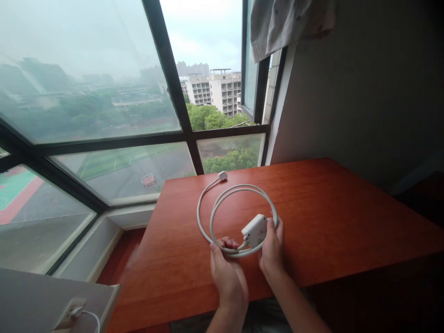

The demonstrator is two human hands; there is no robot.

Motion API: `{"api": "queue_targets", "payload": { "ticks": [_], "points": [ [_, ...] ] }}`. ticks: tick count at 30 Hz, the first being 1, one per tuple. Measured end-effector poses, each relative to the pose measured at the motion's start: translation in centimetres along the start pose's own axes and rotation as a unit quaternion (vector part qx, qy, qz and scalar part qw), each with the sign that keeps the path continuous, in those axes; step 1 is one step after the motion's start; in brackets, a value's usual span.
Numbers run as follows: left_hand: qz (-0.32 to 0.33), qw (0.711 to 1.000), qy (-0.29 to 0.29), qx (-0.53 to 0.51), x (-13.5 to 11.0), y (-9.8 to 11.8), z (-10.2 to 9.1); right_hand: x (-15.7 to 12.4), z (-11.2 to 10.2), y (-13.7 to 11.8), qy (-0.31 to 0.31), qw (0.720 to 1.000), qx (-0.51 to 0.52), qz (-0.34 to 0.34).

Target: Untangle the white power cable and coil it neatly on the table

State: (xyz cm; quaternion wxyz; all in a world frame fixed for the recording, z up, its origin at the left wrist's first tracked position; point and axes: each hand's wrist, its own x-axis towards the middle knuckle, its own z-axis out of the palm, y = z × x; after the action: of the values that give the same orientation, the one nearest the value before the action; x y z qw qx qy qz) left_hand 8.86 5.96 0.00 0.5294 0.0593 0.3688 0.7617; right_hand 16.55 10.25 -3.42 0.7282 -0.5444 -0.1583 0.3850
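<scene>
A white cable [212, 217] is looped in a ring above the reddish-brown table [333, 208]. My left hand [228, 273] grips the lower left of the loop, its fingers curled around the cable. On the right, my right hand [273, 245] holds the loop's side, with the thumb by a white box-shaped power adapter [255, 230] inside the ring. The cable's free end, with a white plug-like connector [222, 175], extends toward the table's far edge. My palms and fingers partly hide the cable at both grips.
Large dark-framed windows [187, 134] stand behind and left of the table, one pane swung open. Fabric [291, 23] hangs at the top right. Lower left, a wall socket [71, 314] has a white charger plugged in. A grey wall [333, 101] rises to the right.
</scene>
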Motion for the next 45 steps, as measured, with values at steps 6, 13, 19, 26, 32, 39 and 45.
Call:
{"api": "queue_targets", "payload": {
  "ticks": [6, 13, 19, 26, 32, 39, 45],
  "points": [
    [-0.048, 0.992, -0.056, 0.102, -0.5, 0.2, -2.8, 1.8, 0.0, -1.9, -0.044, 0.995, -0.057, -0.065],
    [0.019, 0.948, -0.107, 0.300, 3.0, 5.4, -2.7, 3.6, 0.1, -6.5, -0.152, 0.968, -0.122, -0.157],
    [0.402, 0.625, -0.359, 0.565, 6.1, 11.6, 7.5, 5.3, 3.1, -11.6, -0.371, 0.820, -0.276, -0.338],
    [0.184, 0.440, -0.586, 0.655, 9.3, 11.6, 15.5, 6.5, 7.1, -14.6, -0.593, 0.644, -0.309, -0.372],
    [0.066, 0.502, -0.620, 0.600, 11.3, 10.8, 14.4, 7.7, 8.1, -14.2, -0.494, 0.663, -0.441, -0.349],
    [0.064, 0.534, -0.581, 0.611, 11.4, 10.0, 13.2, 8.9, 8.1, -14.3, -0.586, 0.688, -0.376, -0.204],
    [0.066, 0.618, -0.535, 0.572, 11.5, 10.7, 13.0, 9.8, 6.3, -15.6, -0.638, 0.716, -0.270, -0.085]
  ]
}}
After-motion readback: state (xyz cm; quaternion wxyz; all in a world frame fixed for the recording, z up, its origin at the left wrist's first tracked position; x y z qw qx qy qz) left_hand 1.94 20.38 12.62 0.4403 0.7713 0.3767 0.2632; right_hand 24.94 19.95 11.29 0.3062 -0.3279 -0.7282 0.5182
